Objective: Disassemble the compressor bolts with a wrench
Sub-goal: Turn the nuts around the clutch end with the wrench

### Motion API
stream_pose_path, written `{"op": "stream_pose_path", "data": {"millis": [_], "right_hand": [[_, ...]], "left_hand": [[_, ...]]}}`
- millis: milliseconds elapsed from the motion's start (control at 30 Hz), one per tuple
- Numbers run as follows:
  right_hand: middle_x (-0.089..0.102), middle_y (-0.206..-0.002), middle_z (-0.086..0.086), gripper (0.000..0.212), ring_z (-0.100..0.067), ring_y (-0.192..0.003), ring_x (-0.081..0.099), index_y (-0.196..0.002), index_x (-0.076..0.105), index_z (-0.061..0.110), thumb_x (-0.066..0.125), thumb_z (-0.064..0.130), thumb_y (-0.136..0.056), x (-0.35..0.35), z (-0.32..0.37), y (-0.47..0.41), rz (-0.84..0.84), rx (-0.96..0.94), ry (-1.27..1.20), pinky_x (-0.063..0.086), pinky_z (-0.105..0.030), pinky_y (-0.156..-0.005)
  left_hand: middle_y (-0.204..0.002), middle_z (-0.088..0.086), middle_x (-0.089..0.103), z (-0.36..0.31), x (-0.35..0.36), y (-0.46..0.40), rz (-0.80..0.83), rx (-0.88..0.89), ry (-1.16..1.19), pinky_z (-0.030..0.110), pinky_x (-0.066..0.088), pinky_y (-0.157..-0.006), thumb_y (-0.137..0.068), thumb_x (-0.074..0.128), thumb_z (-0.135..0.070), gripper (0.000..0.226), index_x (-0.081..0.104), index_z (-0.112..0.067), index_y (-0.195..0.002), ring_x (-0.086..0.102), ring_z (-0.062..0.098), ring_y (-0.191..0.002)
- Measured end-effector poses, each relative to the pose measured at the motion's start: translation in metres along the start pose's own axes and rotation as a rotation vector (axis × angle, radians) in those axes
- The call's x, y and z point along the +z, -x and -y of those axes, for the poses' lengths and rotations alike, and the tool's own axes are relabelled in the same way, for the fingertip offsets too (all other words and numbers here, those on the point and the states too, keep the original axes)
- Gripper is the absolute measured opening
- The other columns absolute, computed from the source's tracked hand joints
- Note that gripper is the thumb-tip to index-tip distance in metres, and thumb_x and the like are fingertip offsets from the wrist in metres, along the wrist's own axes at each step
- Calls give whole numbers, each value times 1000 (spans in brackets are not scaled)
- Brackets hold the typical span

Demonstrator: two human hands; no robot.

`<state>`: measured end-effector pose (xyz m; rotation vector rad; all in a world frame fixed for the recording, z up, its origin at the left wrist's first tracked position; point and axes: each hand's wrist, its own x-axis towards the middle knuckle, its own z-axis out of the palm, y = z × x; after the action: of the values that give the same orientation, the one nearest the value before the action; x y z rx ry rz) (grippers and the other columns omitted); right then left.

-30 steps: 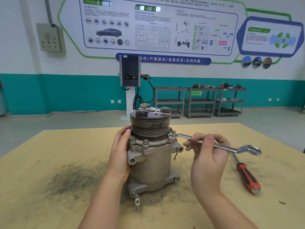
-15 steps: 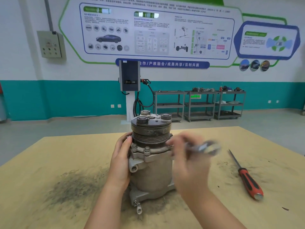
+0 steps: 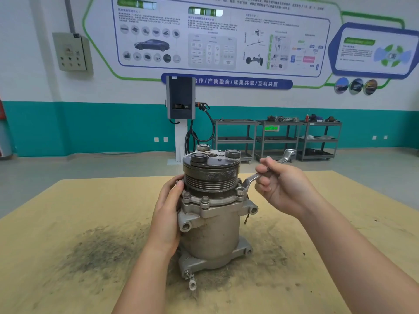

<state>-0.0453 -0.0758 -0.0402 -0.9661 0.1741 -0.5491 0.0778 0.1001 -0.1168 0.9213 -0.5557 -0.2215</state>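
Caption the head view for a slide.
Left hand steadies the compressor; right hand holds the wrench on a flange bolt.

One compressor, one wrench, two hands on one table

One upright grey metal compressor (image 3: 209, 214), one silver steel wrench (image 3: 251, 177), two bare hands (image 3: 169, 214) (image 3: 284, 186), one tan wooden table (image 3: 68, 223); three grey metal shelf carts (image 3: 235, 139) (image 3: 277, 139) (image 3: 320, 139) behind; two flange bolts (image 3: 186, 196) (image 3: 205, 199) face the camera.

Our right hand (image 3: 286, 185) has swung the wrench (image 3: 249, 181) from pointing right to angling up and away, its ring back on the right-side bolt (image 3: 240, 191); the screwdriver has left our view.
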Motion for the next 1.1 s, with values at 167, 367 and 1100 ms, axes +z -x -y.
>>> {"op": "stream_pose_path", "data": {"millis": [167, 367, 1100], "right_hand": [[59, -65, -3, 23, -15, -48, 52, -88, 44, 9, 34, 19, -105, -3, -20, 17, -85, -314, 50, 45, -23, -46], [67, -86, -8, 11, -26, -68, 67, -94, 50, 30, 42, 25, -100, -1, -58, 60, -29, -927, 331, 55, -29, -64], [59, -59, 2, 23, -14, -45, 46, -98, 52, 15, 31, 14, -106, 16, -20, 35, -190, -634, 115, 37, -23, -45]], "left_hand": [[-117, 1, 71, 4, -2, -1, -3, -27, -21, 26, 55, -76, -98, 51, -30, 22, 72, -33, -106, 68, 18, -109], [-116, 2, 72, 5, -1, -2, -8, -17, -16, 22, 56, -73, -91, 56, -36, 24, 71, -30, -109, 68, 17, -108], [-120, 7, 70, 8, -7, -7, 2, -44, 35, 26, 57, -75, -84, 64, -38, 40, 68, -19, -120, 67, 22, -112]]}}
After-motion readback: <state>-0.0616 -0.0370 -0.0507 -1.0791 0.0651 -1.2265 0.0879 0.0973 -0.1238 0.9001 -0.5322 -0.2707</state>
